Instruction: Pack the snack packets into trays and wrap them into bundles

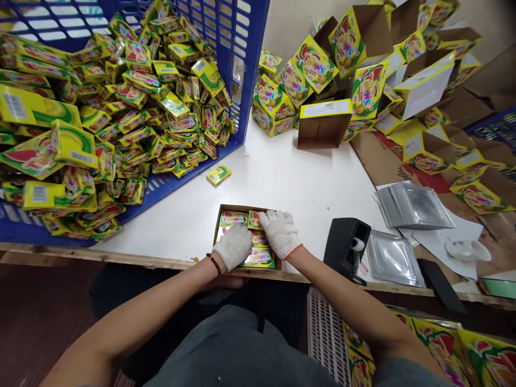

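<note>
An open cardboard display box (pixel 278 262) lies at the table's front edge, holding several small yellow-green fruit-print packs (pixel 260 257) in rows. My left hand (pixel 235 246), in a white knit glove with a beaded bracelet at the wrist, reaches into the box from the left. Its fingers are curled down among the packs, and their tips are hidden. My right hand (pixel 280 233), gloved too, grips the box's right rear side, its thumb over a pack inside. One loose pack (pixel 219 175) lies on the white table behind the box, to the left.
A blue plastic crate (pixel 246 80) heaped with small packs stands at the left. Open printed cartons (pixel 324 129) pile up at the back right. A black tape dispenser (pixel 342 247), clear plastic trays (pixel 393 258) and a tape roll (pixel 467 250) sit at the right.
</note>
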### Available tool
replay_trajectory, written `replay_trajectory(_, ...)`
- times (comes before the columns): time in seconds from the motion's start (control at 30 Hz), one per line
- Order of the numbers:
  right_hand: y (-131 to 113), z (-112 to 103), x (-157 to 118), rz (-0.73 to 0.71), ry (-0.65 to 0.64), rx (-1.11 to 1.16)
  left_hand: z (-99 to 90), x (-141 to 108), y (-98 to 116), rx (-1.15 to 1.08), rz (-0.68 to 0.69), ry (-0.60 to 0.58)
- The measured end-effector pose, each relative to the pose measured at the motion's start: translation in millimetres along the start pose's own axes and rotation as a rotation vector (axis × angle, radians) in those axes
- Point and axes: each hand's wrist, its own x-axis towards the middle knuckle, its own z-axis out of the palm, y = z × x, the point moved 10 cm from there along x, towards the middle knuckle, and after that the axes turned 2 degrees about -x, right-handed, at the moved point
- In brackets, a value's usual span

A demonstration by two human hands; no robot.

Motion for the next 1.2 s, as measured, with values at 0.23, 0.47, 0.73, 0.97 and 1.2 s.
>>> replay_trajectory(0.23, -14.7, 2.5, 9.7, 0.027, -0.104, 0.003, 2.4, -4.9, -7.6, -0.088, -0.014, 0.023)
replay_trajectory(0.47, 1.6, -2.8, 9.6, -0.170, -0.170, 0.128, -12.0, 0.2, -6.3, -0.102, -0.010, 0.090)
replay_trajectory(0.73, 73.3, 27.9, 18.4, 0.212, -0.061, 0.682, 0.3, 38.5, 25.5, -0.063, 0.327, 0.121)
replay_trajectory(0.97, 64.3, 33.6, 13.4, 0.185, -0.046, 0.696, 20.6, 36.4, 25.6, -0.023, 0.292, 0.108)
replay_trajectory(1.2, 51.1, 32.9, 7.5, 0.157, -0.086, 0.696, 17.6, 25.5, 32.4, -0.153, 0.270, 0.028)
